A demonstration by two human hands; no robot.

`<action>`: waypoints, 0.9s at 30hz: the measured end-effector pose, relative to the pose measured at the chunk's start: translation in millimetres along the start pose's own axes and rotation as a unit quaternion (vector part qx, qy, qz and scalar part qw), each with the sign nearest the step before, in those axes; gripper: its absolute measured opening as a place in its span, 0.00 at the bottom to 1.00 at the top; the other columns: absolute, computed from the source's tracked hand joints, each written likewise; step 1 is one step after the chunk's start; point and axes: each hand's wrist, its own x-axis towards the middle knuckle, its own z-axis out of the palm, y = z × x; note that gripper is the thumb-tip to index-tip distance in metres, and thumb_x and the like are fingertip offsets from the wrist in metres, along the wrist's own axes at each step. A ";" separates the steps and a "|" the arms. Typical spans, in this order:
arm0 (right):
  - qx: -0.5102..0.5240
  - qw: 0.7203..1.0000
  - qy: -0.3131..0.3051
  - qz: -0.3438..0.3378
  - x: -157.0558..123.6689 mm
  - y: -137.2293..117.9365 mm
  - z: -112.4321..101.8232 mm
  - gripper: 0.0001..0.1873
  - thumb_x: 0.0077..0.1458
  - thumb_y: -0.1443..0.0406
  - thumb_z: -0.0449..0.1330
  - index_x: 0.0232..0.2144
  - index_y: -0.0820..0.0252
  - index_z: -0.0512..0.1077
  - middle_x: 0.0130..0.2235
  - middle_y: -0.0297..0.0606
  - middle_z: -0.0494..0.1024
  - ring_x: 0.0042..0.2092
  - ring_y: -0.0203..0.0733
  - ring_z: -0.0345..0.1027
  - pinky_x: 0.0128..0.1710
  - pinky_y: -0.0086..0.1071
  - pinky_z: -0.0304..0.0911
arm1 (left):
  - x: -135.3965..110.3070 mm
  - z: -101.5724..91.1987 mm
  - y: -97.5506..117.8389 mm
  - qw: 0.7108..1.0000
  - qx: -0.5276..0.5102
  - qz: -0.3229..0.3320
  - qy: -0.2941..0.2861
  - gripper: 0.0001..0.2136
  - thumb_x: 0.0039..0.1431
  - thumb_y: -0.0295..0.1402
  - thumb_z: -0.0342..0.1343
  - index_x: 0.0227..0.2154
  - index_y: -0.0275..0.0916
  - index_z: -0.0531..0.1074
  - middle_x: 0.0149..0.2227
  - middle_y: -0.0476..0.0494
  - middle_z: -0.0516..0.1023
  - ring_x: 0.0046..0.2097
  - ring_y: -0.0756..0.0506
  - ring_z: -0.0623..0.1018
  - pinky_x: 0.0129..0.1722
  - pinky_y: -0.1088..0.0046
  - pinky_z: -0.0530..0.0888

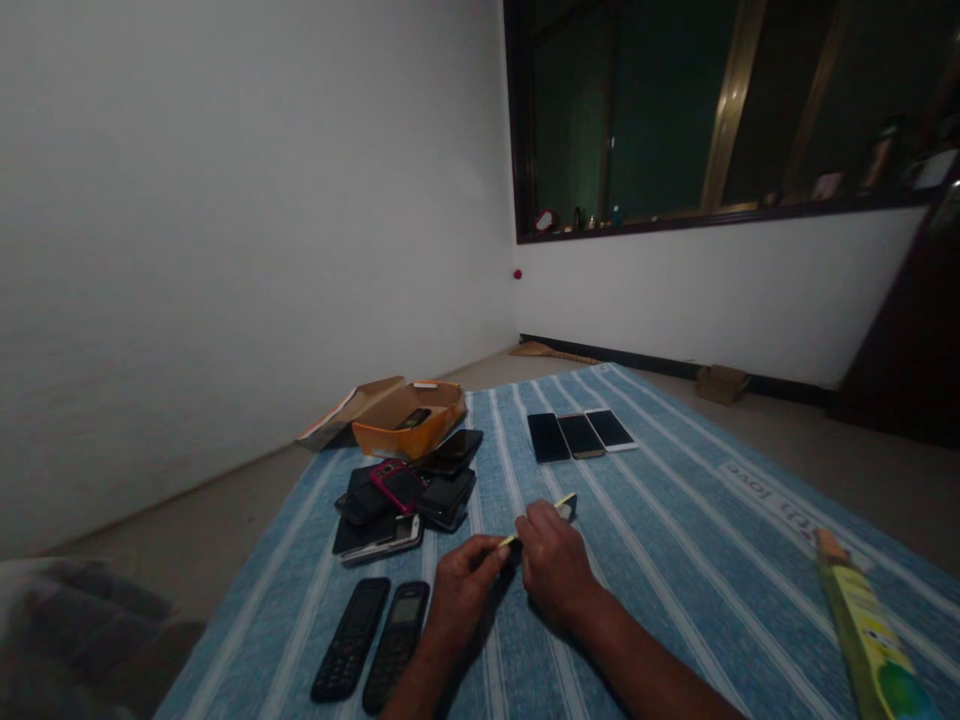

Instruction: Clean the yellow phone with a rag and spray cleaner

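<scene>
My left hand (463, 592) and my right hand (553, 572) meet over a blue striped cloth (675, 540). Both are closed on a small dark phone with a yellow edge (566, 503), held between them; most of it is hidden by my fingers. Two black keypad phones (373, 640) lie side by side just left of my left hand. A pile of several dark phones, one pink (397, 485), sits farther up the cloth. Three smartphones (579, 435) lie in a row beyond my hands.
An open orange cardboard box (409, 410) with a phone inside stands at the cloth's far left corner. A green and yellow long box (870, 630) lies at the right edge. White walls and a dark window frame enclose the room; a small box (721, 382) sits by the wall.
</scene>
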 end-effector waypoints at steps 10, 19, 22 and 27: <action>0.053 0.997 -0.052 -0.035 4.2 -0.9 -12.6 0.06 0.54 0.74 0.56 0.33 0.60 0.69 0.36 0.40 0.71 0.41 0.46 0.61 0.43 0.35 0.58 | 0.9 -0.3 -4.2 1.000 -0.023 -0.005 -0.007 0.07 0.47 0.37 0.64 0.26 0.39 0.83 0.27 0.45 0.84 0.33 0.43 0.79 0.37 0.69 0.74; 0.088 0.988 -0.120 -0.049 10.8 12.3 -25.1 0.12 0.53 0.78 0.52 0.34 0.59 0.70 0.36 0.37 0.71 0.41 0.42 0.63 0.41 0.32 0.56 | -0.1 -2.0 -2.5 1.000 -0.019 -0.006 -0.011 0.07 0.47 0.37 0.64 0.25 0.38 0.82 0.26 0.45 0.82 0.32 0.43 0.78 0.35 0.68 0.72; 0.105 0.984 -0.141 -0.036 13.3 18.2 -28.4 0.14 0.51 0.78 0.51 0.34 0.59 0.70 0.37 0.36 0.71 0.42 0.41 0.63 0.43 0.31 0.56 | -0.5 -2.2 -1.6 1.000 -0.018 -0.008 -0.009 0.07 0.47 0.37 0.64 0.25 0.38 0.82 0.26 0.45 0.82 0.32 0.43 0.78 0.35 0.69 0.72; 0.108 0.982 -0.158 0.007 15.8 32.7 -29.3 0.14 0.51 0.78 0.51 0.32 0.59 0.71 0.36 0.37 0.71 0.43 0.42 0.63 0.45 0.33 0.56 | -0.8 -2.0 -1.2 1.000 -0.003 -0.005 -0.009 0.08 0.48 0.37 0.63 0.25 0.38 0.82 0.25 0.45 0.81 0.31 0.43 0.77 0.34 0.69 0.72</action>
